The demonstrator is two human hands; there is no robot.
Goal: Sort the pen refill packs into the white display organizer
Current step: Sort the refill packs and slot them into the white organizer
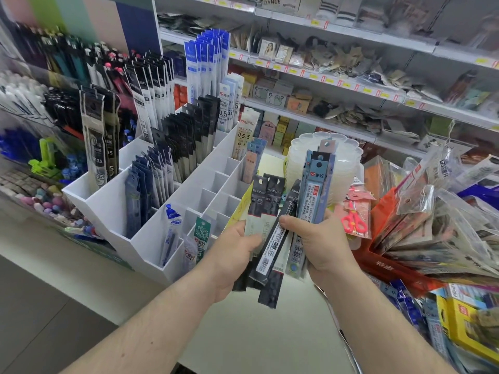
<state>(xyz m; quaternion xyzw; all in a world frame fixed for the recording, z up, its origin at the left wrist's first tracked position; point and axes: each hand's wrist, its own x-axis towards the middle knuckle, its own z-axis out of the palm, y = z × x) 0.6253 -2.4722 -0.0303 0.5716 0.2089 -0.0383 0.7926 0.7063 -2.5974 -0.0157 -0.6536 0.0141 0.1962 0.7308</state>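
Refill packs [272,233] are held fanned out just in front of the white organizer [151,238], low at its right front corner. The black packs are gripped by the left hand [232,255], fingers curled round them; the pale blue packs [316,190] are clamped in the right hand [321,238], whose thumb is pressed on a black pack. Dark packs are stood in the organizer's back and left compartments, and two single packs at its front. To the organizer's right, a red basket [388,265] of bagged goods is seen. Behind the organizer, stocked shelves [337,85] are visible.
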